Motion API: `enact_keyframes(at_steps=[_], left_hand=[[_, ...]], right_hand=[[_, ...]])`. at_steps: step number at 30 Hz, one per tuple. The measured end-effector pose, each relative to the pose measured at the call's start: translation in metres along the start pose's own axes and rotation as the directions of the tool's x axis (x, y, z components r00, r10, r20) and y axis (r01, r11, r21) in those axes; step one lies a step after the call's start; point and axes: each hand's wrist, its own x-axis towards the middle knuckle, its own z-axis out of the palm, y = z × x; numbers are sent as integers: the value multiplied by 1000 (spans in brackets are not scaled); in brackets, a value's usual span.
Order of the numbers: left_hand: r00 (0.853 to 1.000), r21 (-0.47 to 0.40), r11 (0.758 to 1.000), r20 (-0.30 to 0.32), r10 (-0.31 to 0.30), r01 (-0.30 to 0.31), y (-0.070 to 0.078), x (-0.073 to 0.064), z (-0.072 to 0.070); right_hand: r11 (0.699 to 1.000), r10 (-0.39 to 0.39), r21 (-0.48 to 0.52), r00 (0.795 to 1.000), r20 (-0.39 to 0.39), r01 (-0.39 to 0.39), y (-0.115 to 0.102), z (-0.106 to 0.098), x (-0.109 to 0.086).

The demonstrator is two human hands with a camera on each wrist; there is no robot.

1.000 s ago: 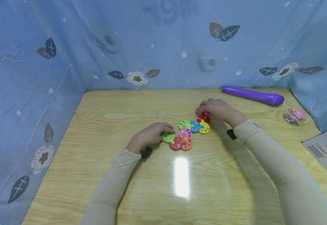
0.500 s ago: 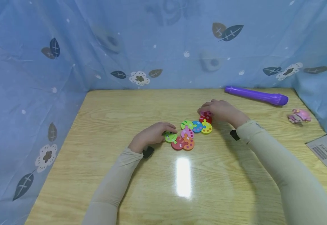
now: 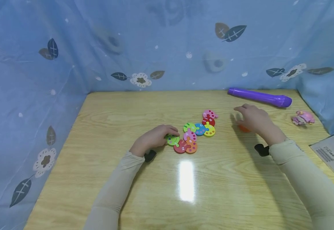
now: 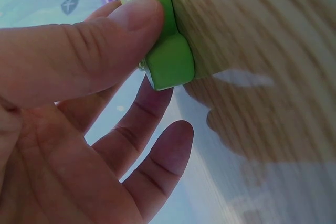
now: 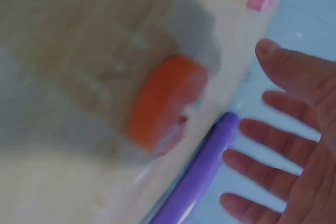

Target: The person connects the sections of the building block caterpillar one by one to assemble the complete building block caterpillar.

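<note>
A caterpillar puzzle of joined, numbered round pieces (image 3: 180, 146) winds across the table. At its left end, my left hand (image 3: 155, 137) holds the green smiling head piece (image 3: 172, 140). The left wrist view shows the thumb pressed along the green piece's edge (image 4: 170, 61), with other fingers behind it. A pink piece (image 3: 209, 114) marked 9 lies at the chain's far end, touching the red piece (image 3: 208, 121). To the right, my right hand (image 3: 256, 119) hovers with fingers spread, holding nothing. Close below it lies a loose orange piece (image 5: 165, 103), partly hidden by the hand in the head view.
A purple toy microphone (image 3: 260, 97) lies along the back edge. Right of it sits a small pink figurine (image 3: 303, 118). A printed sheet or box (image 3: 332, 156) is at the right edge. Blue patterned cloth (image 3: 167, 44) walls the table's back and sides.
My right hand has let go of the pink 9 piece and moved right, over the loose orange piece. My left hand stays at the green head piece.
</note>
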Motion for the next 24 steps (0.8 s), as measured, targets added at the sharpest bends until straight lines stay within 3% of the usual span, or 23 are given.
enact_keyframes(at_steps=[6,12,16,24], left_hand=[[1000,-1,1000,-6,3,-3,-3,-2,-2],[1000,-33,999,1,-16,16,-4,-6,1],[1000,-41,999,0,-13,13,-6,-6,2],[1000,-17,1000,-9,-6,6,-10,-7,-10]], right_hand=[[990,124,64,991,50,-127,11,9,-20],[977,170,127,985,19,-171,11,25,-23],[976,159,150,987,-3,-157,7,31,-20],[966,101,242,994,-35,-89,-14,28,7]])
